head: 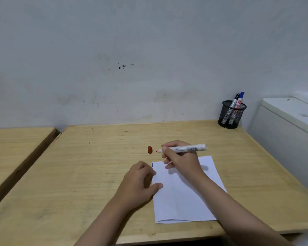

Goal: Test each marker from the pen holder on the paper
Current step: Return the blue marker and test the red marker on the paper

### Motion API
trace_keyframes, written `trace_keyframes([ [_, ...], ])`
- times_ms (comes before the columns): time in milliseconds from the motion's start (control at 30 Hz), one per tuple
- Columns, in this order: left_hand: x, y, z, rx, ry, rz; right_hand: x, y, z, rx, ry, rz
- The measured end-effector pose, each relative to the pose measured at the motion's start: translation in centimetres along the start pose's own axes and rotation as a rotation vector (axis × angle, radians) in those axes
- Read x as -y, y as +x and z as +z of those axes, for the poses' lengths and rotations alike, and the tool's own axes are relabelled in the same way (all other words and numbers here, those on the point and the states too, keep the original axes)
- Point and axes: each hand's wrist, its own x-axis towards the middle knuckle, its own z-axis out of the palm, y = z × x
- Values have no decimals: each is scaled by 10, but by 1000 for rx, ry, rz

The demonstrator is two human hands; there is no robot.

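My right hand (180, 160) grips an uncapped red marker (188, 148), held nearly level with its red tip pointing left, just beyond the far edge of the white paper (185, 197). Its red cap (150, 149) stands on the table left of the tip. A short blue mark (152, 164) shows at the paper's far left corner. My left hand (139, 185) rests on the table with its fingers curled and the thumb touching the paper's left edge; it holds nothing. A black mesh pen holder (231, 115) at the far right corner holds a blue-capped marker (239, 102) and a black-capped marker (234, 101).
The wooden table (87, 174) stands against a pale wall. A second wooden table (12, 144) is to the left across a narrow gap. A white cabinet (290, 125) stands close at the table's right side.
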Motion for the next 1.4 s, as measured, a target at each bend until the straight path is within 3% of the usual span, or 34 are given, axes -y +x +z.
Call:
trace_keyframes([
  [400,0,-8,-15,285,-10,-29,-40,14,5,64,-121,117],
  [1400,-1,-9,-19,322,-5,-22,-43,20,5,98,-286,116],
])
